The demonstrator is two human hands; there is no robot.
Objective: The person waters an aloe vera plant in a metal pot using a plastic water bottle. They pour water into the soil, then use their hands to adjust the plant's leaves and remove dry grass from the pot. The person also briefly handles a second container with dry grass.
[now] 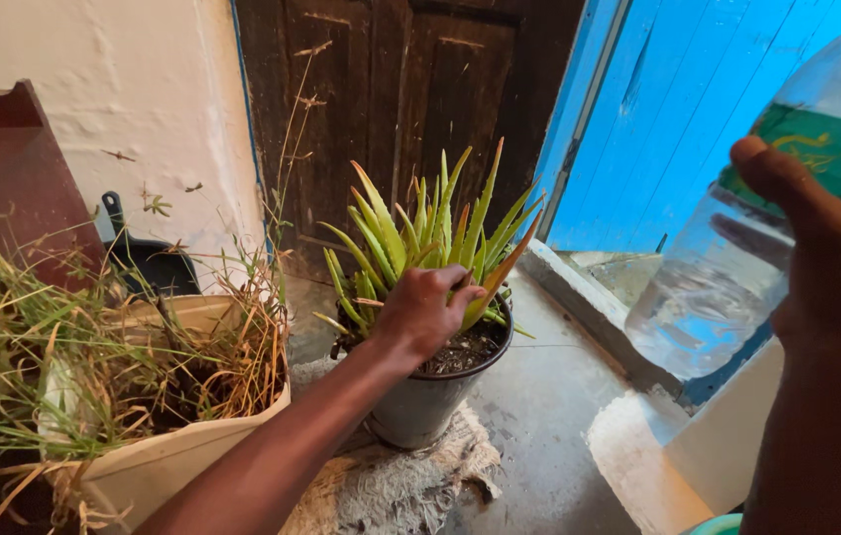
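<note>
2 hands at work: left hand [422,312] down among the leaves of a potted aloe, right hand [837,267] raised at the right edge of the view with a bottle.

Left hand: fingers curled and closed around the base of 1 or 2 aloe leaves [430,233], just above the soil; arm stretched out across the front of the neighbouring planter.

Right hand: wrapped around a clear plastic bottle [737,248], thumb laid across its green label; bottle tilted, body slanting down toward the pot but well apart from it.

Bottle, handling: looks part full of water, so moderately heavy and shifting as it tips; thin walls probably give under a squeeze, smooth plastic may be slick if wet. Grip at the labelled middle, as now, seems the steady place.

Aloe, handling: leaves fleshy and stiff, with toothed edges, likely to snap if bent hard. Best held low near the base (where the hand already is).

Pot [430,401]: dark, round, dark soil showing; stands on a piece of rough sacking [410,485] on the concrete floor, under the left hand.

Neighbours: cream planter [158,461] full of dry straggling grass [93,347] just left of the pot; black pan [148,260] against the white wall behind it; dark wooden door [410,89] behind the aloe; blue door [678,109] open to the right.

Cap end of bottle: out of view, cannot tell whether open.
</note>
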